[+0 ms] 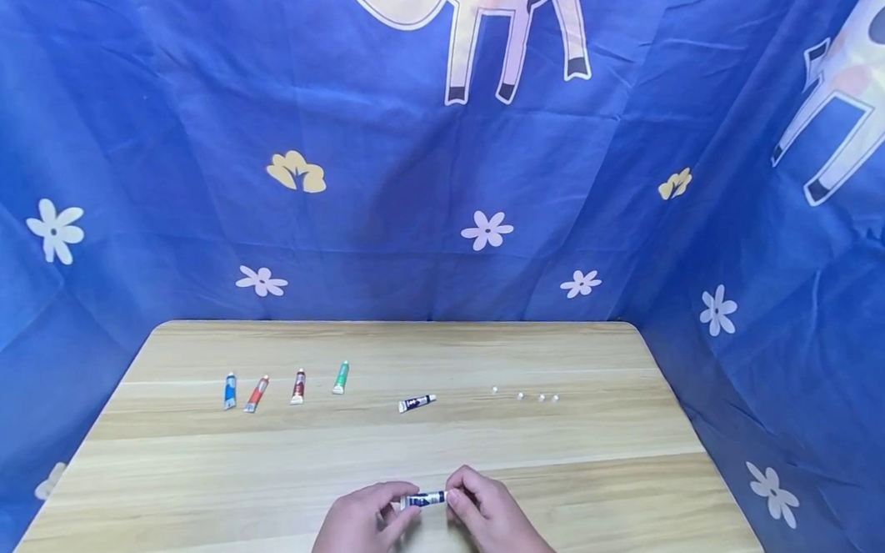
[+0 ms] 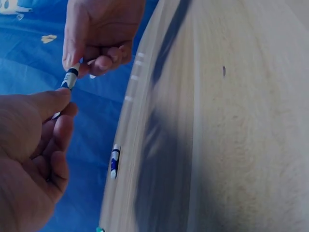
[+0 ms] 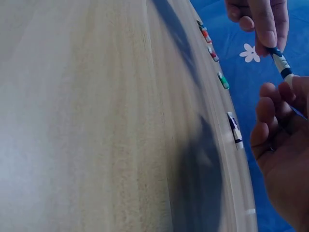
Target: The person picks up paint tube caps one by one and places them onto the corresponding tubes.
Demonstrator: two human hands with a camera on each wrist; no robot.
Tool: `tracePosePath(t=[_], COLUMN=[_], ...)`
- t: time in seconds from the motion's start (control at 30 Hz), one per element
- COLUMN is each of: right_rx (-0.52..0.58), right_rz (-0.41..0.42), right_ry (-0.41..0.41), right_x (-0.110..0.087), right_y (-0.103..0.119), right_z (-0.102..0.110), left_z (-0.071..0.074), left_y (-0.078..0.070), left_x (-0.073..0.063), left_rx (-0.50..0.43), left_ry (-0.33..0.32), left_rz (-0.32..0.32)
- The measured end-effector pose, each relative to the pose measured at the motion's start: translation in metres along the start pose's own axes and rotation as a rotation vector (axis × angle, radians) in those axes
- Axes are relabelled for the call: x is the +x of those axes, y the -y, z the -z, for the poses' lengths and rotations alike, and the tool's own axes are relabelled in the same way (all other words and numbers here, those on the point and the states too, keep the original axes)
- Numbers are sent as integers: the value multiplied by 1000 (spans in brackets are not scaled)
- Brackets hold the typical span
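Observation:
Low in the head view, my left hand (image 1: 364,527) pinches a small dark blue-and-white paint tube (image 1: 427,499) by its flat end, between thumb and fingers. At the tube's other end, my right hand (image 1: 493,516) pinches the cap, which the fingertips mostly hide. The tube lies roughly level between both hands, over the near part of the table. In the left wrist view, the left thumb presses along the body of the tube (image 2: 70,77). From the right wrist, the white tip of the tube (image 3: 284,67) runs into the right thumb and finger.
Beyond the hands, another dark purple-and-white tube (image 1: 417,403) lies on the wooden table (image 1: 272,461). Further left lie a blue tube (image 1: 230,391), an orange-red tube (image 1: 257,395), a dark red tube (image 1: 298,387) and a green tube (image 1: 341,378). Several small white caps (image 1: 520,396) lie at right.

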State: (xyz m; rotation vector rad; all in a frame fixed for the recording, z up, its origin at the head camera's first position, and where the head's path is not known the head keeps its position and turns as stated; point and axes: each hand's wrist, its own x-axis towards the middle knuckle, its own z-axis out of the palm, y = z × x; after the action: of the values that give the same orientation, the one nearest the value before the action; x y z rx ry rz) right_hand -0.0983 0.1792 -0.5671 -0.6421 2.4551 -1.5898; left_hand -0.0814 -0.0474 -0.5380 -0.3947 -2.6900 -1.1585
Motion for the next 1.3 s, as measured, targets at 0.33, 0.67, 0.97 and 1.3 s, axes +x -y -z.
tracePosePath(t=[0.33, 0.67, 0.97, 1.3], right_rx=[3, 35, -11, -41], right_rz=[4, -106, -182, -118], right_ry=[-33, -82, -178, -400], right_x=[3, 5, 14, 17], right_y=[0, -1, -14, -50], right_z=[-3, 1, 32, 91], left_z=[-8, -7, -4, -19], left_y=[8, 9, 29, 58], left_x=[4, 14, 51, 86], left_rx=[333, 312, 366, 307], left_ry=[-217, -112, -110, -20], left_rz=[-399, -291, -225, -135])
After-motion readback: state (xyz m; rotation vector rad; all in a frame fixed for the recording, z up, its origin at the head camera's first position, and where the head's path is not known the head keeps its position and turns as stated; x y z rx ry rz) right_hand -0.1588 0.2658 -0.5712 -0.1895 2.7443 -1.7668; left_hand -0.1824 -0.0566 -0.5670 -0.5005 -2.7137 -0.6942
